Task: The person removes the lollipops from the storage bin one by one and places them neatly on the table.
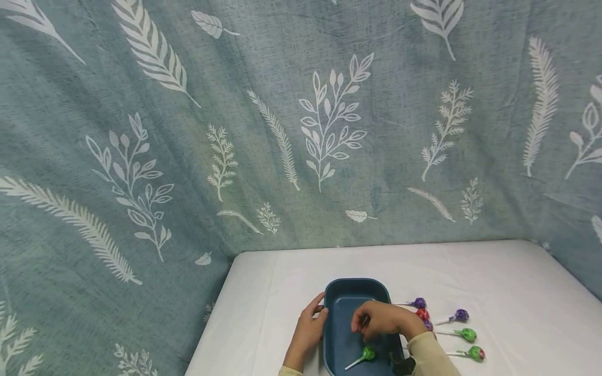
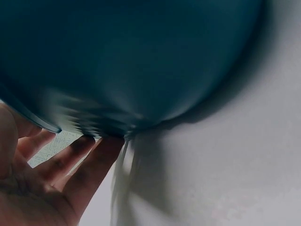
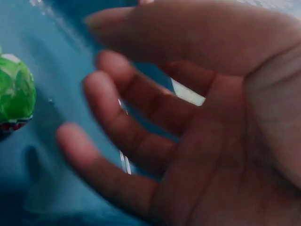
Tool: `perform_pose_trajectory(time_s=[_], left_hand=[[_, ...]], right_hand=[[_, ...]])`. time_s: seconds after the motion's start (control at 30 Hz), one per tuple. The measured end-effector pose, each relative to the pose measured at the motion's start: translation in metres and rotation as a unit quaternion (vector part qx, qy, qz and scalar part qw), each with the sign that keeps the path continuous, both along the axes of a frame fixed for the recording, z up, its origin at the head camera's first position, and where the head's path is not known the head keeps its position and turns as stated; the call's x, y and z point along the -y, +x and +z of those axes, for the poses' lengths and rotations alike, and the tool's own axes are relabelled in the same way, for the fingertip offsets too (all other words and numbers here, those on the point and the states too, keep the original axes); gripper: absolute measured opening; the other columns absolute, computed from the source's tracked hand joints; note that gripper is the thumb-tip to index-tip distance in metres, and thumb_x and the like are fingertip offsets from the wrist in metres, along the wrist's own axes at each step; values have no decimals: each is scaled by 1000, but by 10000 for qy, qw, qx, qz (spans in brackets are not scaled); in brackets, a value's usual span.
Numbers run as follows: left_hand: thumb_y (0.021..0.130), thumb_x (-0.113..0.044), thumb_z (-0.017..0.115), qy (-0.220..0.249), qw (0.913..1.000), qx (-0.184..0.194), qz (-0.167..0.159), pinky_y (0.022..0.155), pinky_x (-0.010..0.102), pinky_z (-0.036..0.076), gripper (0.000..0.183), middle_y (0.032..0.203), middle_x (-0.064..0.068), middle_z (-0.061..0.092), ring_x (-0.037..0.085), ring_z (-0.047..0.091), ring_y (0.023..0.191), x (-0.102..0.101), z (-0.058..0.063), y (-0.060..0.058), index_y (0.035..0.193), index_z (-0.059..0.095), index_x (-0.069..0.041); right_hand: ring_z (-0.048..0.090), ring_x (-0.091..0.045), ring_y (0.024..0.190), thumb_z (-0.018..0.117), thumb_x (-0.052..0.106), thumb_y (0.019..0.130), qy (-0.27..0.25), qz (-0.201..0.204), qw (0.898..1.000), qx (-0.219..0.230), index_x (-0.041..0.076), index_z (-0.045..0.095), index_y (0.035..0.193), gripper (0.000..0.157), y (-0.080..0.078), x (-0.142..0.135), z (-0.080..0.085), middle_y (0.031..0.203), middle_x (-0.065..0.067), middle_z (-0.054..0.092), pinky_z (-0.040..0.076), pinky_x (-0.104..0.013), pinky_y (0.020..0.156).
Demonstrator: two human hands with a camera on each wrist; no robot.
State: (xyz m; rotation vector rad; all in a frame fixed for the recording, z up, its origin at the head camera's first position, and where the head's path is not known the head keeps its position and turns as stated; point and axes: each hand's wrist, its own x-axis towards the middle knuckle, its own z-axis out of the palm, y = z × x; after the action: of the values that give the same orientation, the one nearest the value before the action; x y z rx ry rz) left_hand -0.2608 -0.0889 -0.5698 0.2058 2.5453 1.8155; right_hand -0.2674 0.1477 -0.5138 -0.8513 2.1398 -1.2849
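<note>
My left hand [image 1: 309, 330] holds the left side of a dark blue rectangular tray [image 1: 347, 283], thumb at the rim and fingers [image 2: 96, 172] against the outer wall. Over the tray's inside hovers my right hand [image 1: 380, 319], its fingers [image 3: 136, 136] loosely bent with nothing between them. A lollipop in a green wrapper [image 1: 369, 353] lies on the tray floor, just below the right hand, its white stick pointing to the lower left. In the right wrist view the green lollipop head [image 3: 15, 94] shows at the left edge, apart from the fingertips.
Right of the tray, several lollipops lie on the white table [image 1: 527, 292]: purple ones [image 1: 461, 315], a red one [image 1: 423, 314] and green ones [image 1: 467, 335]. My right forearm partly covers some of them. A leaf-patterned curtain [image 1: 282, 156] hangs behind the table.
</note>
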Motion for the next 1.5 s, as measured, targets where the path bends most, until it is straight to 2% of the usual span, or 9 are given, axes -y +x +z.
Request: perform_pose_trajectory(time_s=[0.13, 0.3, 0.6, 0.8, 1.03, 1.13, 1.27, 1.5], left_hand=[[101, -18, 60, -26, 10000, -10, -2, 72, 36, 54, 43, 117, 15, 67, 20, 69, 87, -1, 1, 1, 144, 58, -12], [101, -18, 60, -60, 9999, -80, 18, 74, 39, 54, 43, 117, 15, 67, 21, 69, 88, -1, 2, 1, 144, 58, -11], [101, -17, 60, -11, 10000, -55, 26, 74, 38, 54, 43, 114, 11, 67, 19, 69, 87, 0, 0, 0, 143, 58, -13], [102, -18, 59, -17, 10000, -14, 26, 74, 38, 54, 43, 116, 12, 67, 19, 69, 88, 0, 0, 0, 144, 57, -13], [102, -17, 59, 158, 9999, 43, -46, 66, 34, 54, 43, 117, 14, 67, 20, 69, 87, 1, -1, -1, 145, 57, -12], [102, -19, 59, 182, 9998, 92, -28, 65, 34, 54, 44, 117, 13, 67, 20, 70, 88, 1, -1, -1, 145, 56, -12], [101, -20, 59, 111, 9999, 48, 1, 69, 35, 55, 44, 117, 12, 67, 20, 70, 90, 0, -1, -1, 145, 57, -13], [101, -19, 60, 61, 10000, -7, 32, 72, 36, 55, 43, 115, 11, 68, 18, 70, 88, 0, -1, 0, 144, 57, -14]], right_hand=[[56, -11, 74, 75, -14, 66, 664, 191, 9976, 26, 0, 70, 90, 29, 0, 6, -3, 84, -2, 64, 46, -25, 67], [54, -10, 69, 77, -17, 61, 1301, 36, 9915, -64, 6, 69, 85, 35, 5, 12, -5, 77, 1, 62, 44, -25, 63], [50, -6, 62, 79, -19, 60, 1735, -43, 9842, -363, 8, 68, 78, 34, 6, 17, -12, 67, 5, 57, 42, -23, 59], [51, -4, 60, 76, -15, 65, 1414, 92, 9888, -477, 8, 69, 79, 28, 3, 17, -14, 66, 9, 58, 43, -22, 58], [56, -10, 62, 67, -10, 69, 778, 25, 9970, -22, 4, 68, 85, 21, -1, 17, -16, 74, 2, 62, 46, -24, 54], [56, -11, 60, 67, -7, 69, 621, -103, 9980, 26, 4, 69, 86, 20, -3, 16, -16, 75, 1, 62, 48, -26, 53], [56, -11, 60, 70, -3, 70, 425, -296, 9985, -172, 7, 71, 84, 17, -6, 13, -15, 75, 2, 63, 48, -26, 53], [58, -8, 76, 73, 3, 69, 92, -293, 9970, -704, 7, 73, 86, 18, -10, 7, -11, 83, 4, 67, 47, -26, 68]])
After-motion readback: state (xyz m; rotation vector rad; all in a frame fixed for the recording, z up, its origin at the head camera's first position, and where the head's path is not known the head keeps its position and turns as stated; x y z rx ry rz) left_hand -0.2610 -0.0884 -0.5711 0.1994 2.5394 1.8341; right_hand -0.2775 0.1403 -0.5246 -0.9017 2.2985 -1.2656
